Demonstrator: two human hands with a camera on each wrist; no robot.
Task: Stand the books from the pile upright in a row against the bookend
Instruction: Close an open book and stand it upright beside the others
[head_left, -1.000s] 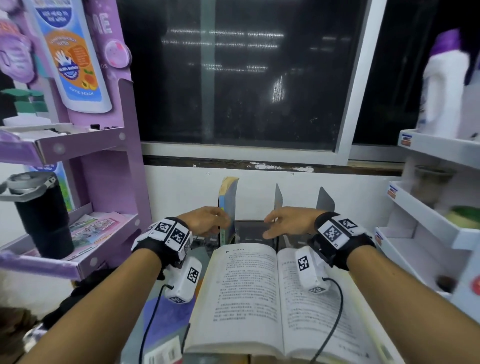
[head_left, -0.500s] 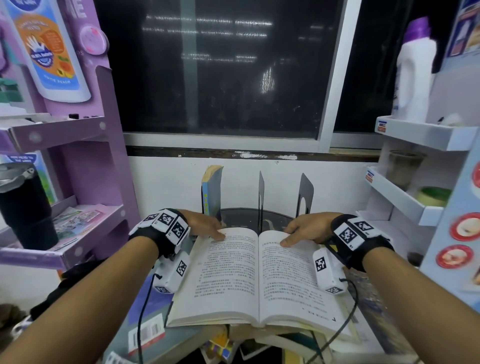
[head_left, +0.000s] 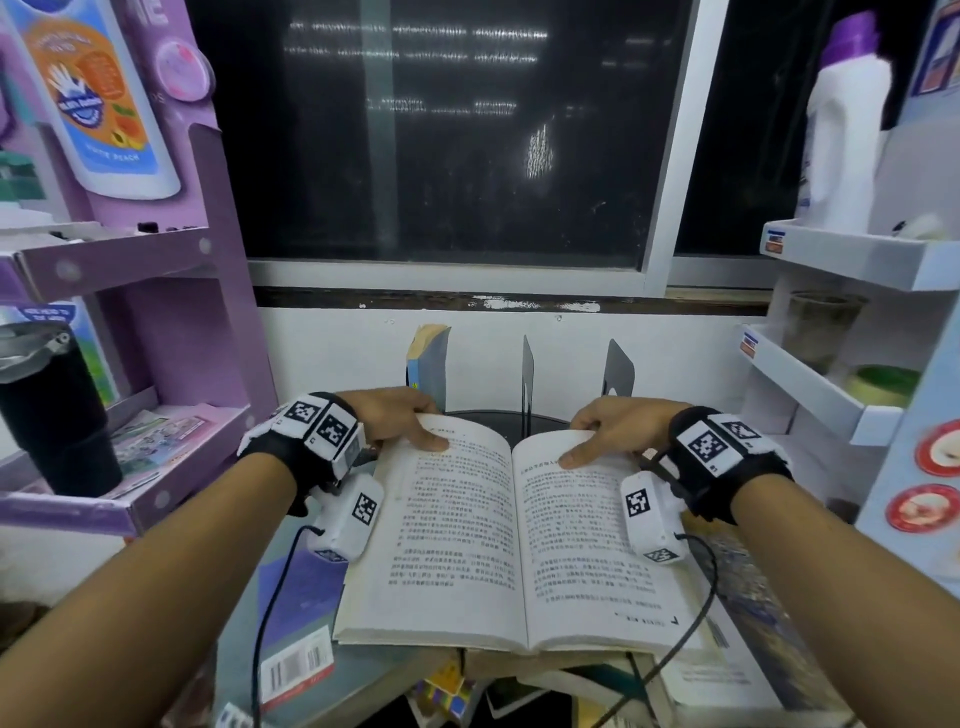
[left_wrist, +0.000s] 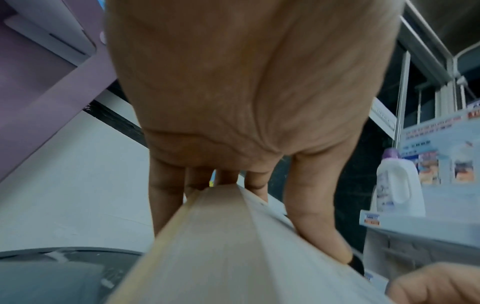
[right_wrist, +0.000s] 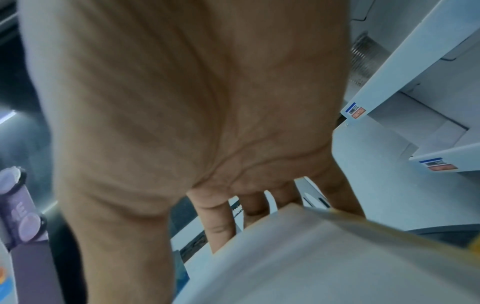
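An open book (head_left: 467, 545) with printed pages lies on top of the pile of books (head_left: 519, 680). My left hand (head_left: 410, 426) grips its far left corner, thumb on the page and fingers under the edge. My right hand (head_left: 597, 436) grips the far right corner the same way. In the left wrist view my left hand (left_wrist: 233, 102) wraps the book's edge (left_wrist: 221, 246). The right wrist view shows my right hand (right_wrist: 182, 102) on the page block (right_wrist: 324, 257). One blue book (head_left: 431, 358) stands upright at the back left, by the black bookend plates (head_left: 527, 374).
A purple display shelf (head_left: 130, 488) with a black tumbler (head_left: 57, 415) stands at the left. White shelves (head_left: 831, 395) with a white bottle (head_left: 847, 130) stand at the right. The wall and a dark window are right behind the bookend. A purple book (head_left: 296, 613) lies at the left.
Both hands drew back from the bookend area to the open book's far edge. They took hold of its corners, thumbs now pressing on the pages.
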